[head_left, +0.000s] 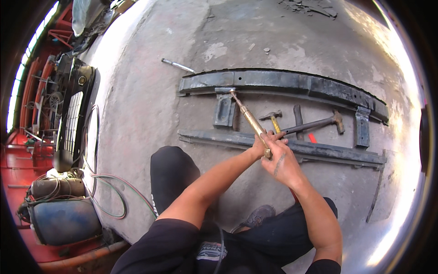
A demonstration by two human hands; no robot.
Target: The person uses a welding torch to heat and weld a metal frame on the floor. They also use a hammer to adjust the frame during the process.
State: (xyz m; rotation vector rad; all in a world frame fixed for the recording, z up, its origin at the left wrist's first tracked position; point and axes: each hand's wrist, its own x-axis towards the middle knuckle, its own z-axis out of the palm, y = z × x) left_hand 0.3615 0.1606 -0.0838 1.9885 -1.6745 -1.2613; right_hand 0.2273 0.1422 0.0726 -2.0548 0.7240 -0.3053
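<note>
Both my hands are closed round a long brass-coloured tool (253,121) with a narrow, stepped tip. My left hand (261,145) grips it just ahead of my right hand (280,157), near its knobbed lower end. The tip meets, or lies very close to, the top of a dark metal bracket (224,111). That bracket joins a long, slightly curved metal beam (273,84) on the floor. A second bracket (362,128) stands at the beam's right end. Nearer to me, a straight metal bar (319,148) runs across, partly hidden by my hands.
Between beam and bar lie a yellow-handled hammer (275,121), a long-handled hammer (315,124) and a dark handle (298,119). A shiny metal rod (178,65) rests beyond the beam. Red and green hoses (119,179) curl at left, near a blue tank (67,221) and a car bumper (74,109).
</note>
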